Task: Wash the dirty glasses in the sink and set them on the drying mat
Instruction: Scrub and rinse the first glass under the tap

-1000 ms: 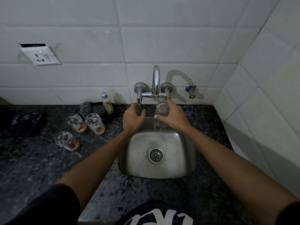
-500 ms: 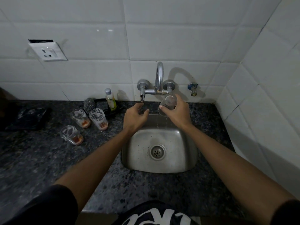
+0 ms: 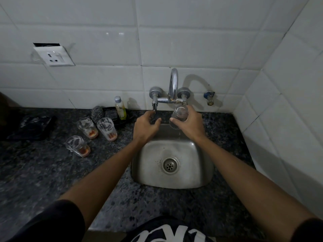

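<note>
My right hand grips a clear glass tilted over the back of the steel sink, just under the tap spout; a thin trickle drips from it. My left hand hovers below the left tap handle, fingers apart, holding nothing. Three dirty glasses with orange residue stand on the dark counter to the left: one, a second beside it, a third nearer me. A dark mat lies at the far left.
A steel scrubber and a small soap bottle sit by the wall behind the glasses. A wall socket is up on the left. A small valve sticks out right of the tap. The tiled wall closes in on the right.
The water stream seen a second ago has stopped. My left hand has come down off the tap handle and opened. The glass stays in my right hand at the tap.
</note>
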